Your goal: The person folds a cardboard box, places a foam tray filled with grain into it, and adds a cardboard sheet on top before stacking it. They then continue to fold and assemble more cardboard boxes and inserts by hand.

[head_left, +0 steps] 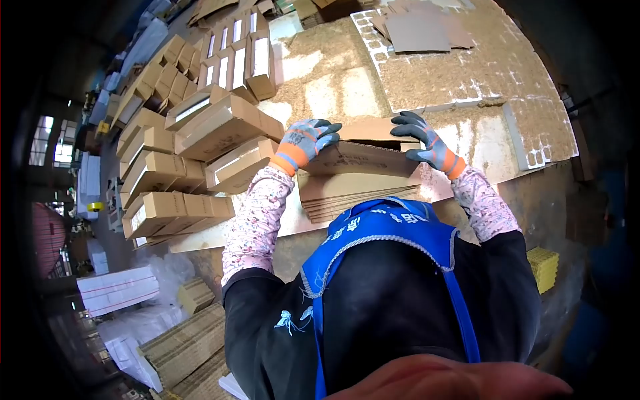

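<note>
A long, narrow cardboard box (363, 159), partly folded up with printing on its near side, lies in front of me on the table. My left hand (305, 143), in a grey and orange glove, grips its left end, with the fingers over the top edge. At the right end my right hand (429, 144), gloved the same way, holds the box between thumb and fingers, around a dark gap under the flap. Just below the box, against my blue apron (383, 230), is a stack of flat cardboard blanks (353, 193).
Several rows of folded cardboard boxes (230, 130) with white contents stand at the left. Flat cardboard sheets (418, 32) lie at the far side of the brown-covered table (467, 73). White packs (120, 291) and stacked cardboard (183, 347) are on the floor at lower left.
</note>
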{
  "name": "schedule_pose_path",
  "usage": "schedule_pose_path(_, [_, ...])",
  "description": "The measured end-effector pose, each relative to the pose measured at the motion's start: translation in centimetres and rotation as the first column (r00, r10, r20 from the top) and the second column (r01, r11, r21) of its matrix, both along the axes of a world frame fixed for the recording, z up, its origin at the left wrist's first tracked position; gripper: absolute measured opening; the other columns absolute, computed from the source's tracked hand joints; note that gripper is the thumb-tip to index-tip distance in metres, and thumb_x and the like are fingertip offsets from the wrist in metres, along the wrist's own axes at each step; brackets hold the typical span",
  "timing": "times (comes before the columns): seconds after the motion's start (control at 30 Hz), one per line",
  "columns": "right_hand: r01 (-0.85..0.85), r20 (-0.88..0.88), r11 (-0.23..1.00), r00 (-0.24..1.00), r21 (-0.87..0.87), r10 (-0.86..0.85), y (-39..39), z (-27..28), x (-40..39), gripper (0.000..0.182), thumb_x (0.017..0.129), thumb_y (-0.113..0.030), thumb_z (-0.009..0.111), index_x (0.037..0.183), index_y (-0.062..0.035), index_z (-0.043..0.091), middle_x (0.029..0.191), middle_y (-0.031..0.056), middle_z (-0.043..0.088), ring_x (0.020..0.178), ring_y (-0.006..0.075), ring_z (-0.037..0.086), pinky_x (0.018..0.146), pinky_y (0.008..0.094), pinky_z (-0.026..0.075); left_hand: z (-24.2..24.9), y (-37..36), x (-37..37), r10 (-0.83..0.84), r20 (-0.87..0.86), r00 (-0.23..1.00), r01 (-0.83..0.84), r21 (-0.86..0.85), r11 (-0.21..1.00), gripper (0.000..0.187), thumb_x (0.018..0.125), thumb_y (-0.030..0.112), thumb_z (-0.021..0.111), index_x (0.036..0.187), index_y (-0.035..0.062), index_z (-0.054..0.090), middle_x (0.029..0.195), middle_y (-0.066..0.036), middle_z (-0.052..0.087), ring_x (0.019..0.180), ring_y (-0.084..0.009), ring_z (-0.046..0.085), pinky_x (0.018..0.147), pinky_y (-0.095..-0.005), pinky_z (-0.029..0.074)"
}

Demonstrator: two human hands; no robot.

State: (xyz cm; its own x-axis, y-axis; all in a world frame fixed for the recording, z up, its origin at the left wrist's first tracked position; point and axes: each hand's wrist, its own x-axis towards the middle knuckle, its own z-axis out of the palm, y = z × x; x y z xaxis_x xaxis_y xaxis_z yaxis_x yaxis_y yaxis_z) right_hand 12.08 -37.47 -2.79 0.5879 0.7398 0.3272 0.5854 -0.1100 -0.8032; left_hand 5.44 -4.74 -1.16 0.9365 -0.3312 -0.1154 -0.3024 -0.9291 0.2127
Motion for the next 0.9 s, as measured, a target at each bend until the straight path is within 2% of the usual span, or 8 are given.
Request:
schedule_pose_path(0.07, [-0.009,-0.151,1.000,0.988,0.018,0.012,-0.4,-0.2,-0.3,0.040,0.070,-0.025,0.062,0.107,-0.0090,0.062,0.124,0.0143,0.053,0.125,0.0326,0.037,0.103,0.0422,0.030,-1.6,0.5,-0.3,-0.060,0.084,0.995,0.050,0.108,0.993,0.040,0.089,0.042,0.045,0.120,0.0202,0.057,0.114,-0.009,0.059,0.100,-0.0295,0.055,0.089,-0.0375,0.041])
schedule_pose_path(0.13, [-0.041,-0.229,0.988,0.971,0.150,0.075,-0.4,-1.3,0.1,0.041,0.072,-0.025,0.064,0.110,-0.0089,0.061,0.125,0.0140,0.052,0.125,0.0327,0.037,0.103,0.0418,0.030,1.2,-0.8,-1.0,-0.124,0.103,0.987,0.121,0.033,0.992,0.039,0.088,0.041,0.046,0.117,0.0178,0.058,0.113,-0.011,0.059,0.099,-0.0296,0.055,0.088,-0.0380,0.041])
schedule_pose_path(0.23, [-0.037,0.005,0.994,0.999,-0.101,0.037,-0.5,0.7,0.5,0.056,0.070,-0.039,0.069,0.117,-0.0114,0.058,0.129,0.0116,0.049,0.127,0.0337,0.035,0.103,0.0436,0.030,3.0,-1.9,-1.5,-0.112,0.244,0.963,0.126,-0.043,0.991,0.038,0.084,0.040,0.054,0.112,0.0152,0.060,0.112,-0.011,0.059,0.100,-0.0291,0.055,0.088,-0.0380,0.041])
schedule_pose_path(0.37, [-0.023,0.230,0.965,0.970,-0.261,0.085,-1.0,1.8,-0.9,0.056,0.075,-0.037,0.066,0.125,-0.0139,0.051,0.133,0.0104,0.045,0.127,0.0337,0.034,0.104,0.0448,0.029,2.7,-1.6,-2.7,-0.043,0.143,0.989,0.070,-0.195,0.978,0.036,0.079,0.042,0.061,0.100,0.0129,0.064,0.111,-0.011,0.059,0.099,-0.0287,0.056,0.087,-0.0371,0.041])
schedule_pose_path(0.5, [0.026,0.136,0.983,0.991,-0.184,0.000,-0.6,-0.5,-0.9,0.053,0.075,-0.037,0.066,0.121,-0.0133,0.053,0.130,0.0109,0.047,0.127,0.0343,0.034,0.104,0.0452,0.029,3.2,-1.6,-2.3,-0.007,-0.005,1.000,0.005,-0.323,0.946,0.028,0.081,0.038,0.059,0.082,0.0123,0.069,0.110,-0.010,0.059,0.096,-0.0278,0.056,0.083,-0.0378,0.044])
schedule_pose_path(0.67, [0.019,0.139,0.996,0.990,0.088,-0.031,0.1,-2.1,-1.0,0.027,0.081,-0.022,0.060,0.105,-0.0090,0.060,0.117,0.0118,0.055,0.114,0.0318,0.044,0.097,0.0427,0.034,2.5,-3.2,-2.8,-0.117,0.220,0.969,0.118,0.006,0.993,0.020,0.083,0.030,0.055,0.090,0.0143,0.067,0.111,-0.011,0.057,0.098,-0.0294,0.055,0.085,-0.0384,0.043])
schedule_pose_path(0.77, [0.109,0.128,0.987,0.984,0.115,-0.124,0.6,-2.7,-1.1,0.024,0.081,-0.016,0.058,0.104,-0.0085,0.061,0.113,0.0101,0.057,0.112,0.0294,0.047,0.096,0.0403,0.036,2.0,-3.7,-3.8,-0.074,0.271,0.960,0.073,0.016,0.997,0.019,0.082,0.029,0.057,0.089,0.0134,0.066,0.111,-0.011,0.057,0.099,-0.0305,0.054,0.085,-0.0396,0.042])
schedule_pose_path(0.9, [0.158,0.073,0.981,0.983,0.114,-0.167,0.8,-2.4,-1.1,0.017,0.080,-0.015,0.060,0.095,-0.0076,0.065,0.106,0.0093,0.062,0.108,0.0294,0.051,0.093,0.0388,0.039,0.9,-3.7,-3.8,0.046,0.313,0.949,0.040,-0.263,0.964,0.031,0.080,0.033,0.060,0.106,0.0155,0.061,0.118,-0.012,0.054,0.105,-0.0307,0.052,0.088,-0.0386,0.041])
